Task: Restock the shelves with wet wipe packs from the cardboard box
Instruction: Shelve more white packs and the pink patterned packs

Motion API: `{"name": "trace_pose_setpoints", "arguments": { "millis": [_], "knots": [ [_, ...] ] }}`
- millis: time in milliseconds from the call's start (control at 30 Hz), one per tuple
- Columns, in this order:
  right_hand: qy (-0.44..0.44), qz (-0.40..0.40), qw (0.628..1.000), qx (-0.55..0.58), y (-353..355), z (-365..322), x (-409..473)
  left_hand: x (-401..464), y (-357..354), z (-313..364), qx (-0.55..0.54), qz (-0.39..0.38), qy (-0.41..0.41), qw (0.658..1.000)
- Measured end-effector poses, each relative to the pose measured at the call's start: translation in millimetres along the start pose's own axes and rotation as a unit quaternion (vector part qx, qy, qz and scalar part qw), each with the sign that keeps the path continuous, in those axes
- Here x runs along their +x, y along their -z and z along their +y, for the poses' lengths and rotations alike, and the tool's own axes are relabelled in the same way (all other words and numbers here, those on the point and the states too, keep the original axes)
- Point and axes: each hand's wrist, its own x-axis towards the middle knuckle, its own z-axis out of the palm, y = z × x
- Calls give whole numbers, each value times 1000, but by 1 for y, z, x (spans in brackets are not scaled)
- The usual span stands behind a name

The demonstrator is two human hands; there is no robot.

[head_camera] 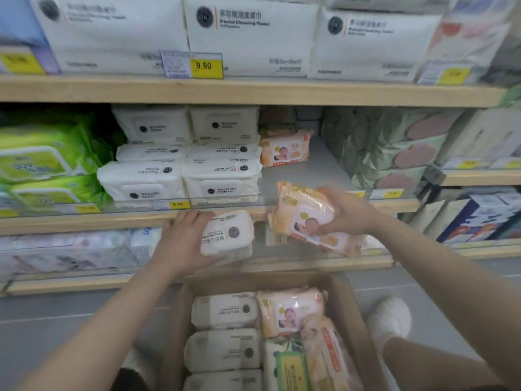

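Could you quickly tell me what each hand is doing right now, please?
Left hand: grips a white wipe pack.
Right hand: grips an orange baby wipe pack, held up near the shelf gap.

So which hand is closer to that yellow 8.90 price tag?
Left. The left hand sits just below the 8.90 price tag, holding a white pack; the right hand is far right.

Mid shelf [197, 218], wood edge: white wipe packs [180, 162] stacked centre, green packs [42, 162] left, one orange baby-wipe pack [284, 149] at back right. Floor [70, 320], grey tile, carries cardboard box [355, 314].
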Motion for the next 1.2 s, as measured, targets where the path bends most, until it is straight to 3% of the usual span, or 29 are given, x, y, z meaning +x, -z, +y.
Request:
{"name": "trace_pose_setpoints", "arguments": {
  "millis": [167, 367, 600, 967, 1200],
  "knots": [
    [28, 90, 988, -124, 36, -9, 60, 34, 14, -16, -20, 32, 5, 999],
    [50, 158, 953, -255, 54, -12, 135, 75, -3, -17, -51, -3, 11, 999],
    [38, 31, 977, -207, 14, 24, 210, 103, -9, -19, -83, -3, 1, 997],
    [-7, 137, 975, -175, -26, 16, 221, 107, -12, -26, -108, -10, -11, 994],
    [20, 174, 967, -184, -50, -13, 233, 109, -14, -30, -122, -10, -19, 992]
  ]
}}
